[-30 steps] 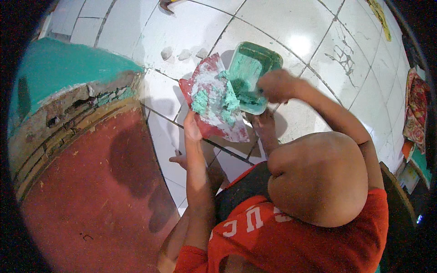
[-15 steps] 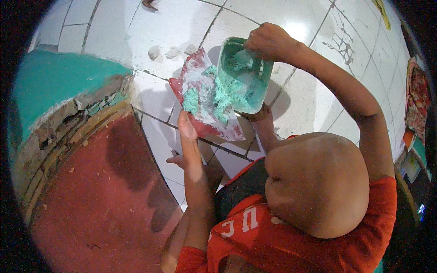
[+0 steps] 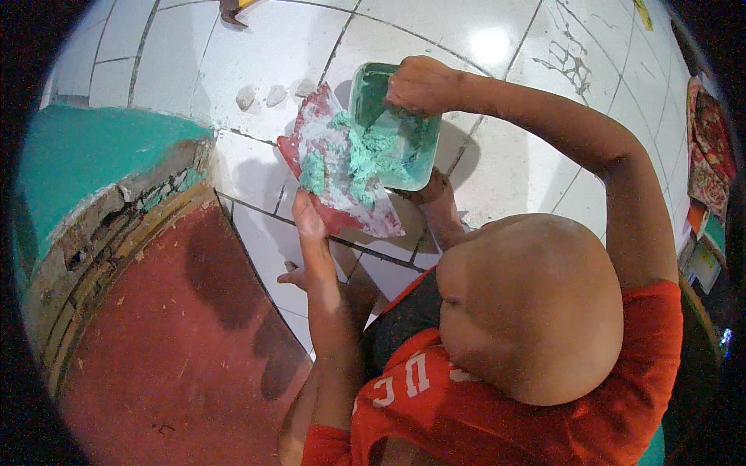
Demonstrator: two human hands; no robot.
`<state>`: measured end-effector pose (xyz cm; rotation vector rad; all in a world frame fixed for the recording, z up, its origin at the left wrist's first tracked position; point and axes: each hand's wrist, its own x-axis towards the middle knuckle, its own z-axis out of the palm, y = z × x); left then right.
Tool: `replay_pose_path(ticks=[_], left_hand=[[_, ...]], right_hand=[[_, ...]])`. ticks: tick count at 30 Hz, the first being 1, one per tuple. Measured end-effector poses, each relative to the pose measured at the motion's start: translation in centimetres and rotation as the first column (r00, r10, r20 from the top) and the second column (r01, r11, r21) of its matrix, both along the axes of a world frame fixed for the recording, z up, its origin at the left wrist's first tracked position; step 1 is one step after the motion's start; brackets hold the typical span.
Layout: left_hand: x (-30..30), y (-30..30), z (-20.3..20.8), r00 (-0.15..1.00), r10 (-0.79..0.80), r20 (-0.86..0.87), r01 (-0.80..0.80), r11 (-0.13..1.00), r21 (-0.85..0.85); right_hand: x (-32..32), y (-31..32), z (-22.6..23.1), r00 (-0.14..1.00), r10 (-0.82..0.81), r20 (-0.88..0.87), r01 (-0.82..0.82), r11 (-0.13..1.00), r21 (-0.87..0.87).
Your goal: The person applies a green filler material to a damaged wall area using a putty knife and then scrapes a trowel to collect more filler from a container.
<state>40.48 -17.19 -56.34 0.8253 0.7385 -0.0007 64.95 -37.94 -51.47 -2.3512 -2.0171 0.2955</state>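
The person's left hand (image 3: 311, 217) pinched the near-left edge of a red board (image 3: 338, 220), thumb along that edge, remaining fingers beneath and out of my sight. The board was smeared white and sat above the tiled floor (image 3: 536, 175). It carried pale green paste (image 3: 361, 167) in a large ridge along its right side, with a smaller lump toward the left.

A green rectangular tub (image 3: 429, 151) stood immediately right of the board, with more green material inside; I could not determine whether the two touched. The right hand (image 3: 423, 85) was over the tub's far end, fingers curled together; whether they gripped anything I could not tell.

A bare foot (image 3: 443, 211) rested near the tub's near end. Three grey lumps (image 3: 276, 95) lay on the tiles beyond the board, and a yellow-handled hammer (image 3: 231, 14) lay farther off. A red panel (image 3: 171, 326) occupied the near left.
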Motion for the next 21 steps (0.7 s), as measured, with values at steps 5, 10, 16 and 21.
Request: replay_pose_path(ticks=[5, 10, 16, 21], left_hand=[[0.1, -0.2, 1.1, 0.969, -0.049, -0.242, 0.126, 0.942, 0.312], [-0.9, 0.4, 0.6, 0.998, 0.014, -0.062, -0.001, 0.979, 0.205], [0.1, 0.5, 1.7, 0.997, -0.006, -0.077, 0.012, 0.997, 0.078], [-0.5, 0.8, 1.1, 0.997, -0.078, 0.003, 0.078, 0.993, 0.086]], right_hand=[[-0.6, 1.4, -2.0, 0.995, 0.067, -0.071, -0.063, 0.996, 0.055], [-0.8, 1.6, -2.7, 0.989, 0.035, -0.145, -0.049, 0.994, -0.094], [-1.3, 3.3, -0.3, 0.955, 0.296, -0.037, -0.292, 0.953, 0.083], [0.1, 3.3, 1.4, 0.949, 0.236, -0.207, -0.252, 0.966, -0.057]])
